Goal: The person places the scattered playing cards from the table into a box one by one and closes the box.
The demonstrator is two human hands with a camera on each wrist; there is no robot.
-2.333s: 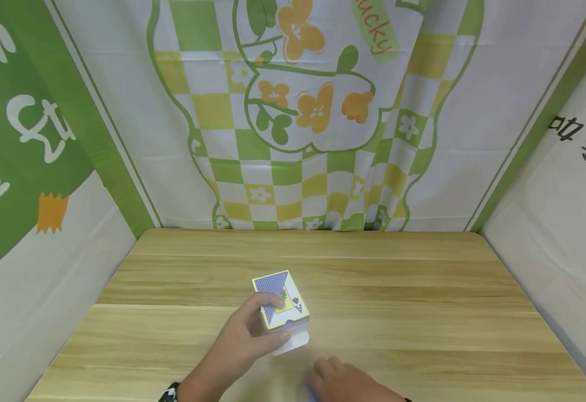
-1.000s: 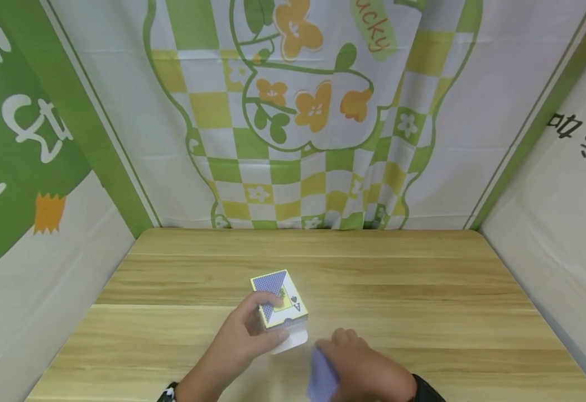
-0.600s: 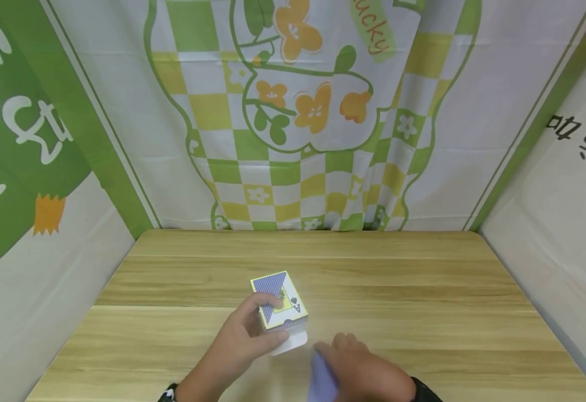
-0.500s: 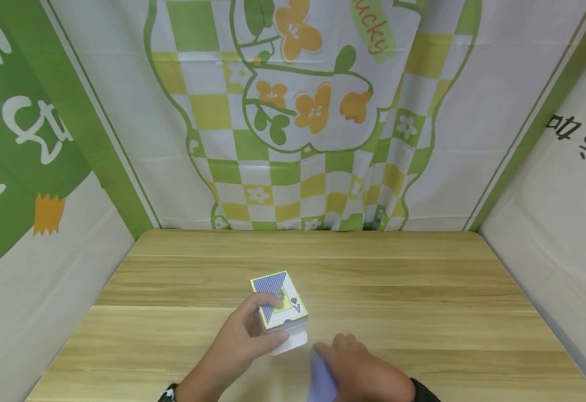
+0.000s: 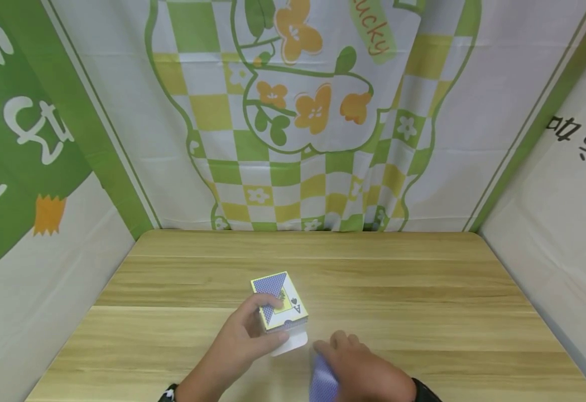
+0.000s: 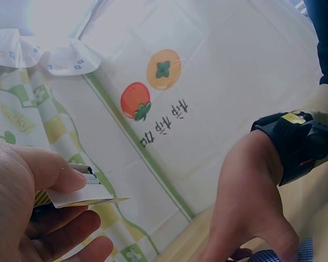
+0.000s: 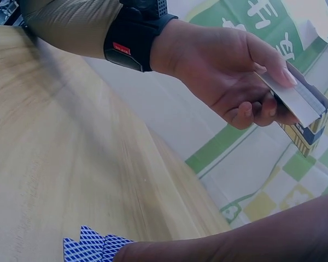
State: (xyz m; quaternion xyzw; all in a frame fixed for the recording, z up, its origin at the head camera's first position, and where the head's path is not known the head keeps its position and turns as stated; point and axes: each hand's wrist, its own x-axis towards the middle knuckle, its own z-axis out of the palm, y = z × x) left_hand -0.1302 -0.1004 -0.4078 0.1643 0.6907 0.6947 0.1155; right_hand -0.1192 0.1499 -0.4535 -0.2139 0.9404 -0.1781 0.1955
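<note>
My left hand (image 5: 243, 330) grips a playing card box (image 5: 269, 283) raised over the middle of the table, fingers across its ace-of-spades face and thumb at the near end. A white flap (image 5: 295, 339) hangs out from that open end; the right wrist view shows the box (image 7: 309, 101) from its flap side. Lower right, my right hand (image 5: 360, 365) holds blue-checked playing cards (image 5: 323, 381) low by the tabletop, thumb along them. Uneven corners of these cards (image 7: 87, 248) show in the right wrist view. Their faces and most right fingers are hidden.
The wooden table (image 5: 423, 279) reaches back to a green-and-white checked curtain (image 5: 293, 184). White-and-green cloth walls (image 5: 549, 195) stand along its left and right sides. A black strap with a device (image 6: 295, 143) sits on the right wrist.
My right hand has moved a little forward from the near edge, bringing the blue-backed cards into fuller view; since then it has shifted only slightly. The left hand keeps the box nearly still.
</note>
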